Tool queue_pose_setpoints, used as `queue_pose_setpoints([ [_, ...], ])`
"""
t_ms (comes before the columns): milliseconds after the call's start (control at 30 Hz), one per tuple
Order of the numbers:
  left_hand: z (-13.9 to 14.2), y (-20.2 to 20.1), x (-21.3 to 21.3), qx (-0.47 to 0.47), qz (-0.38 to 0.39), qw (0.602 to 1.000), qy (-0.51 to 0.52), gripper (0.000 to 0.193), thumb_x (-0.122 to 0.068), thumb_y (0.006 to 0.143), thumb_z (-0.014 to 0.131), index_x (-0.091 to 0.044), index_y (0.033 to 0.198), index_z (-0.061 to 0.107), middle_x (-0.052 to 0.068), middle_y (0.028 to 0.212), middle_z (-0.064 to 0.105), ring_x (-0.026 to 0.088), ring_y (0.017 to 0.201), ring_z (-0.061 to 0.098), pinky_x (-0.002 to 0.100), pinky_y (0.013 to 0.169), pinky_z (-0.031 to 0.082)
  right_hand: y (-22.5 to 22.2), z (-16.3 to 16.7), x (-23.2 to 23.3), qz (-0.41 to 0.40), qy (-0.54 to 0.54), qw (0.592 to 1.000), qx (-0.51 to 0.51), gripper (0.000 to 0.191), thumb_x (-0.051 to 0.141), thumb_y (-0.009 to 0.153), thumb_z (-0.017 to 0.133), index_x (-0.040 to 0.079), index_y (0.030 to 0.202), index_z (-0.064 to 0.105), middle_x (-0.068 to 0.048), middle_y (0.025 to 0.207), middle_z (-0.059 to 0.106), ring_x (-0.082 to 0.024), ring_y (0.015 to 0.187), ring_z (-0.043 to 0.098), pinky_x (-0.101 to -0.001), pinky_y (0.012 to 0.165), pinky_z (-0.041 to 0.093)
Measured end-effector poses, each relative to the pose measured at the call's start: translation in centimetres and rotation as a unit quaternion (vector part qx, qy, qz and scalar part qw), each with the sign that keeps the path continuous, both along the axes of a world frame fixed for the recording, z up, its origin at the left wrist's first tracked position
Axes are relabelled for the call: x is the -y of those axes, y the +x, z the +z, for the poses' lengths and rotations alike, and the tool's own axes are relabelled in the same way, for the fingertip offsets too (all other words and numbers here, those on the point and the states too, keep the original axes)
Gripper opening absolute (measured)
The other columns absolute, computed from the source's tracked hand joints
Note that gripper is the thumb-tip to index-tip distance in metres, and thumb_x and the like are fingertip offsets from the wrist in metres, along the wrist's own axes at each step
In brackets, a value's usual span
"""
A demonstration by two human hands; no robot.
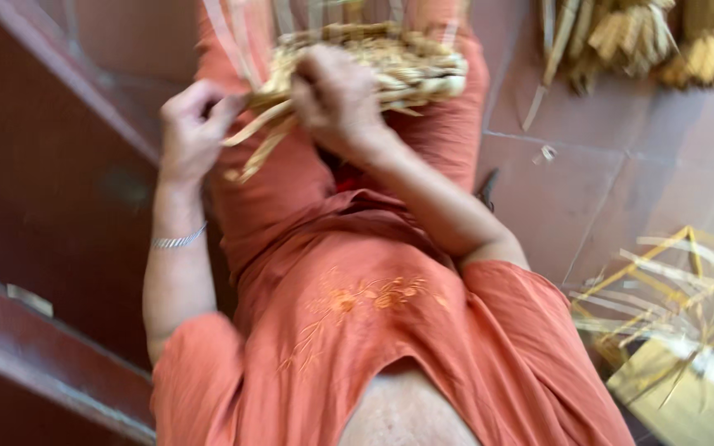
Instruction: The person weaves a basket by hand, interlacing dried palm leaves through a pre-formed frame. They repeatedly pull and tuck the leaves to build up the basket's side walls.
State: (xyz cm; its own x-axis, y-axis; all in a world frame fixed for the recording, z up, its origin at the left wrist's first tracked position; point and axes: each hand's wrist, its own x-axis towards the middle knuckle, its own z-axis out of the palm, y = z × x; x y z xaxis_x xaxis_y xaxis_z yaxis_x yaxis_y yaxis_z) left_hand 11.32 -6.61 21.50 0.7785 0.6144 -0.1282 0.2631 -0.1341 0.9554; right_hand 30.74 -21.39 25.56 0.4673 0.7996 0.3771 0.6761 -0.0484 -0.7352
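The half-woven, pale straw-coloured basket of flat palm strips (382, 62) rests on the lap, straight ahead of both hands, its long axis running side to side. The right hand (336, 99) lies nearer, curled shut over its rim. The left hand (192, 128) pinches loose strip ends (262, 136) trailing leftward from it.

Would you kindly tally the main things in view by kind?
Hands: 2, left hand, right hand
Woven piece on the lap: 1
Bracelet: 1
Woven bundles on the floor: 2, one, another
Loose strip pile: 1
Total: 7
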Motion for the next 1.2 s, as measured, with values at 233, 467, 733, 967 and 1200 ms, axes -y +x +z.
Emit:
queue_pose_setpoints([
  [233, 0.2, -3.1, 0.8, -0.034, 0.069, 0.994, -0.082, 0.011, -0.005, 0.11, 0.073, 0.005, 0.105, 0.07, 0.003, 0.094, 0.069, 0.009, 0.084, 0.064, 0.022, 0.076, 0.053, 1.3, 0.5, 6.4, -0.033, 0.083, 0.993, -0.08, 0.015, -0.003, 0.096, 0.071, 0.006, 0.106, 0.064, -0.008, 0.096, 0.068, -0.021, 0.085, 0.069, -0.03, 0.075, 0.058],
  [467, -0.4, -4.6, 0.6, -0.009, 0.123, 0.981, -0.15, 0.007, 0.0, 0.109, 0.073, 0.004, 0.11, 0.067, 0.007, 0.101, 0.07, 0.012, 0.087, 0.069, 0.025, 0.083, 0.059, 14.9, -10.0, 20.4, -0.395, 0.042, 0.905, -0.153, 0.012, 0.004, 0.097, 0.068, 0.01, 0.108, 0.07, -0.007, 0.11, 0.063, -0.02, 0.1, 0.056, -0.0332, 0.081, 0.05],
  [733, 0.3, -4.0, 1.1, -0.061, 0.117, 0.985, -0.108, 0.01, -0.004, 0.111, 0.074, 0.004, 0.114, 0.068, 0.009, 0.1, 0.071, 0.013, 0.09, 0.07, 0.025, 0.086, 0.06, 21.6, -15.3, 27.7, -0.424, -0.47, 0.751, -0.188, 0.044, 0.03, 0.083, 0.076, 0.03, 0.125, 0.065, -0.011, 0.156, 0.032, -0.04, 0.136, 0.026, -0.057, 0.106, 0.036],
  [967, -1.1, -4.6, 0.6, -0.068, 0.113, 0.986, -0.105, 0.014, -0.008, 0.109, 0.075, 0.003, 0.113, 0.067, 0.007, 0.098, 0.071, 0.011, 0.086, 0.069, 0.023, 0.08, 0.058, 21.6, -15.6, 27.5, -0.426, -0.422, 0.8, -0.015, 0.022, 0.021, 0.092, 0.074, 0.018, 0.114, 0.074, 0.0, 0.129, 0.068, -0.033, 0.123, 0.049, -0.0559, 0.101, 0.041],
  [1200, -0.2, -4.1, 1.1, -0.085, 0.116, 0.988, -0.064, 0.015, -0.012, 0.108, 0.074, 0.001, 0.112, 0.068, 0.007, 0.101, 0.071, 0.011, 0.088, 0.069, 0.025, 0.08, 0.059, 19.2, -12.4, 27.1, -0.367, -0.088, 0.897, -0.231, 0.008, 0.003, 0.089, 0.076, 0.006, 0.096, 0.072, -0.005, 0.088, 0.074, -0.015, 0.08, 0.07, -0.031, 0.076, 0.058],
])
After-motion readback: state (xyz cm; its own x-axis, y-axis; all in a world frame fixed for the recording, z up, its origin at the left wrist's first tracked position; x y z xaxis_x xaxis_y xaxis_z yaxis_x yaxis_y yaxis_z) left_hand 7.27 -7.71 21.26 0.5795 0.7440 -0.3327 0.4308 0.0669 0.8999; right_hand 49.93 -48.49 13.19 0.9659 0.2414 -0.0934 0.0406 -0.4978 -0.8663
